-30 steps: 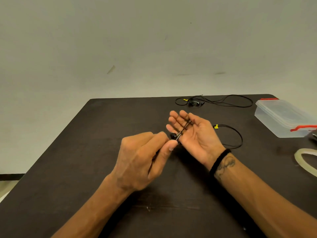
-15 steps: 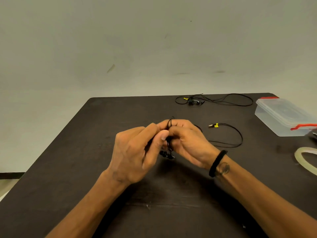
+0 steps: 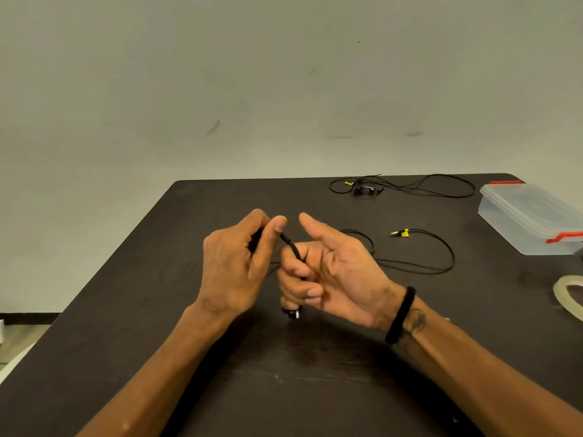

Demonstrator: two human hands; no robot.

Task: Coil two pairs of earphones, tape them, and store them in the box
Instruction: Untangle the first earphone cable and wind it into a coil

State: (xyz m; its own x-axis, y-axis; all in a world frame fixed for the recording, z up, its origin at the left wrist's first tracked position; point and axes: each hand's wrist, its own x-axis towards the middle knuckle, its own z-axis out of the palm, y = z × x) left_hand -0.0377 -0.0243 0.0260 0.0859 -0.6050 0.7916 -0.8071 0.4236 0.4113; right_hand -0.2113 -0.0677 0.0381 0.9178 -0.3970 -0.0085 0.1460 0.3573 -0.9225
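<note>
My left hand (image 3: 235, 268) pinches the black cable of the first earphones (image 3: 292, 249) between thumb and fingers. My right hand (image 3: 331, 272) curls its lower fingers round the same cable, thumb and forefinger raised. The earbuds (image 3: 293, 313) hang below my right fingers. The rest of this cable (image 3: 419, 266) trails right across the dark table (image 3: 157, 279) to a plug with a yellow tag (image 3: 400, 233). A second pair of earphones (image 3: 400, 186) lies loose at the far edge. The clear box (image 3: 530, 216) with red clips stands shut at the far right.
A roll of clear tape (image 3: 568, 296) lies at the right edge, partly cut off by the frame. Behind the table rises a plain wall. The floor shows at the lower left.
My hands came together over the cable, then drew apart. The left hand now pulls a stretch of cable up and left, and the right fingers have curled round it with the earbuds hanging below.
</note>
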